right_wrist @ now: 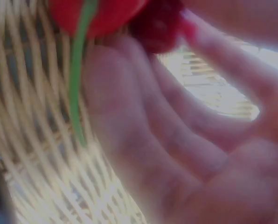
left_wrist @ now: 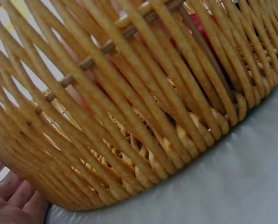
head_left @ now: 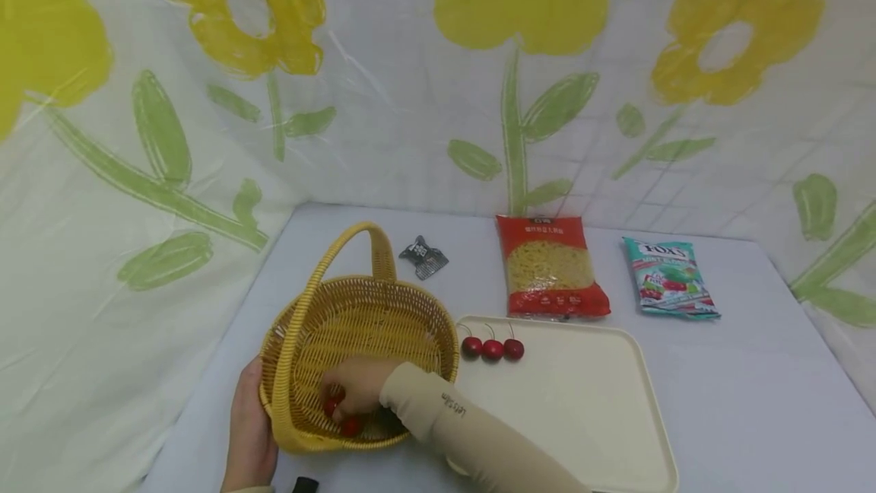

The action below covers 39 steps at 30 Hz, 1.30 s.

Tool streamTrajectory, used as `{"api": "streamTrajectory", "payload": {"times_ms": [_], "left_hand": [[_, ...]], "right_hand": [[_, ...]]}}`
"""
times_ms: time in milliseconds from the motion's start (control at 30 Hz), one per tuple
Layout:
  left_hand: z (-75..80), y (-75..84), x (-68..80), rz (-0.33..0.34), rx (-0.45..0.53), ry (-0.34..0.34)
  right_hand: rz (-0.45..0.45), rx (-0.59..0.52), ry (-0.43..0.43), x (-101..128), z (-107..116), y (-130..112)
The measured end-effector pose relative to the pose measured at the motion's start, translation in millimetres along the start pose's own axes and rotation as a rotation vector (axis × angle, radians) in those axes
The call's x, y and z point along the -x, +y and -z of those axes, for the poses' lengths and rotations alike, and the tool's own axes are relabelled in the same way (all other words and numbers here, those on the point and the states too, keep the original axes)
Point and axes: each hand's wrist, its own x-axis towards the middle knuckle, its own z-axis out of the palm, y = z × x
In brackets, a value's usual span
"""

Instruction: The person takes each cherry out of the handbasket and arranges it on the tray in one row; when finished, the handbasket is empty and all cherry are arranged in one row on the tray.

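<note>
At the lower left of the head view, we are pressing our left hand [head_left: 248,432] flat against the outer wall of the wicker basket [head_left: 301,341], fingers relaxed, apparently bracing it so it is not sliding on the table [head_left: 753,402]. Moving right, our right hand [head_left: 356,386] is reaching inside the basket, fingers curling around red cherries [head_left: 342,417] on the basket floor; the right wrist view is confirming the grip [right_wrist: 106,14]. Right of the basket, three cherries [head_left: 492,348] are lying in a row on the cream tray [head_left: 616,417]. Upper right, a pasta bag [head_left: 550,265] and a candy packet [head_left: 669,278] are lying flat
</note>
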Motion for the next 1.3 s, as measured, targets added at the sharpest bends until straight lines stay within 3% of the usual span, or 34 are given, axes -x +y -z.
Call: {"api": "streamTrajectory", "payload": {"times_ms": [133,233,367,567,667,767,967,1067,1300], "left_hand": [[-1.7,-2.3,-0.6,-0.006,0.001,0.004],[-1.7,-3.4,-2.8,-0.014,0.006,0.007],[0.3,-4.6,-5.9,-0.023,0.012,0.015],[2.4,-6.3,-7.7,0.002,0.015,0.043],[2.3,-6.2,-6.7,0.006,0.015,0.062],[1.8,-5.0,-5.5,-0.009,-0.001,0.067],[2.6,-4.0,-6.0,-0.043,-0.017,0.058],[3.4,-5.3,-6.6,-0.057,-0.016,0.038],[-0.1,-9.8,-7.1,-0.053,-0.009,0.040]], "right_hand": [[-0.033,-0.201,0.113,11.6,8.8,9.6],[-0.030,-0.279,0.238,27.3,21.6,21.0],[-0.028,-0.331,0.394,60.5,41.6,34.3],[-0.133,-0.593,0.669,121.4,48.9,57.4],[-0.197,-0.575,0.812,148.1,41.9,74.8],[-0.258,-0.439,0.900,172.6,32.1,93.9],[-0.441,-0.286,0.932,205.1,5.5,129.9],[-0.500,-0.299,0.889,209.0,-6.8,144.1],[-0.543,-0.405,0.829,200.2,-30.2,167.5]]}}
